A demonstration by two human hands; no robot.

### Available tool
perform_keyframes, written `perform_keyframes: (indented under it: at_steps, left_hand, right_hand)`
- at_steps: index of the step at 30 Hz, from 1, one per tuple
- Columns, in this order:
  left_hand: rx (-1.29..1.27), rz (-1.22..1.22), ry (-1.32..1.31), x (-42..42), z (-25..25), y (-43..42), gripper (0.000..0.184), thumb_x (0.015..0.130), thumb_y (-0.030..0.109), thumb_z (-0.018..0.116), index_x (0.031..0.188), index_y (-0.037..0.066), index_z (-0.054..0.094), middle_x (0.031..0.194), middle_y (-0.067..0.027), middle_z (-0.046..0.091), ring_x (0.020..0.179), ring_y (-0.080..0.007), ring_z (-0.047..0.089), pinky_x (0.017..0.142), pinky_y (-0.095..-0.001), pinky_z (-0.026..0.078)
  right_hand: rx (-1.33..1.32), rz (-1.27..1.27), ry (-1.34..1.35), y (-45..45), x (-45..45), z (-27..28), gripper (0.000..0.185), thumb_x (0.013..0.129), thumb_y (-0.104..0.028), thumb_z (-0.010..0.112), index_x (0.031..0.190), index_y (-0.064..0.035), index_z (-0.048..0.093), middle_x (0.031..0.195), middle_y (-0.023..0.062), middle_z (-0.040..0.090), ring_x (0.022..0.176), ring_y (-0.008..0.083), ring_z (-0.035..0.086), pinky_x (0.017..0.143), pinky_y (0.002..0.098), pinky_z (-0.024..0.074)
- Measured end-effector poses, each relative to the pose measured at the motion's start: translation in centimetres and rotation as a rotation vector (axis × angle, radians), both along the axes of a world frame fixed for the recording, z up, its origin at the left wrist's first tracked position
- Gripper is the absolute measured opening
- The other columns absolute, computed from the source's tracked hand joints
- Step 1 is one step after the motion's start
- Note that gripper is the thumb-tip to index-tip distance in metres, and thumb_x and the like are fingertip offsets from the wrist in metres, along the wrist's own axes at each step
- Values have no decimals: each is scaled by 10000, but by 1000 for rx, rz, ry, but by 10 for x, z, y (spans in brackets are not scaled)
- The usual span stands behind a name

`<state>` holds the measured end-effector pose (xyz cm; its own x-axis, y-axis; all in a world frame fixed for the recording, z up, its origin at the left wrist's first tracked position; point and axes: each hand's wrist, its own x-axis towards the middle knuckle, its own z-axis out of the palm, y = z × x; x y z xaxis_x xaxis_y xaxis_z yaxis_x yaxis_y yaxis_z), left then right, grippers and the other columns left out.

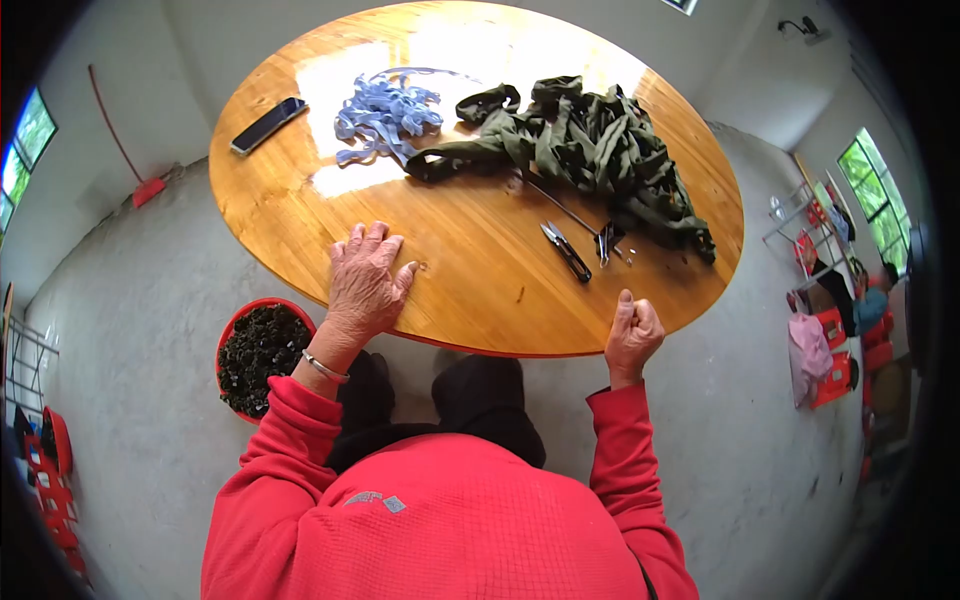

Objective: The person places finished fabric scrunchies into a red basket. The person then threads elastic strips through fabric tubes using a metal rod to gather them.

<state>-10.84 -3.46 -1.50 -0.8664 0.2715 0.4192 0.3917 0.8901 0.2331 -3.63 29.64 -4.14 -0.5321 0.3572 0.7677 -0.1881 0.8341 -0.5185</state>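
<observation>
My left hand (367, 281) lies flat on the wooden table (470, 290) near its front edge, fingers stretched out and nothing under them that I can see. Over the right front edge, my right hand (634, 334) is closed, thumb up against curled fingers; the inside of the fist is hidden. Closest to it are black-handled thread snips (567, 252) and a thin rod with a small black and metal end (606, 243). Dark green fabric strips (600, 150) lie heaped on the right half of the table. Left of them sits a tangle of light blue strips (385, 112).
A smartphone (268, 126) rests at the table's left. Below the left edge stands a red pot of dark soil (262, 360). A red broom or dustpan (148, 190) leans by the wall; red stools and a pink cloth (808, 358) are at right.
</observation>
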Motion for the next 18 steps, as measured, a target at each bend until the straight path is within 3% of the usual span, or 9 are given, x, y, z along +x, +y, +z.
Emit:
perform_keyframes:
  at_steps: [7, 11, 18]
  left_hand:
    - [-4, -39, 61, -1, -4, -2, 396, 797, 259, 618, 1102, 10, 583, 1241, -168, 512, 1181, -364, 424, 956, -440, 311]
    - [-4, -34, 49, -1, -5, -2, 413, 790, 270, 635, 1108, 12, 580, 1261, -176, 499, 1195, -394, 415, 966, -471, 304]
    - [61, -34, -4, 1, 7, 4, 410, 736, 173, 675, 1096, 6, 573, 1260, -167, 504, 1210, -366, 409, 986, -458, 297]
  right_hand:
    - [-10, -3, -34, 2, 3, -2, 412, 874, -164, 621, 572, -56, 362, 515, 77, 367, 436, 238, 353, 437, 348, 288]
    - [-6, 38, -59, 6, 4, -4, 380, 875, -135, 610, 594, -52, 368, 527, 80, 369, 442, 237, 357, 438, 345, 290]
    - [-25, 140, -84, 6, 6, 3, 331, 858, -112, 617, 627, -48, 389, 567, 80, 417, 487, 235, 408, 459, 323, 325]
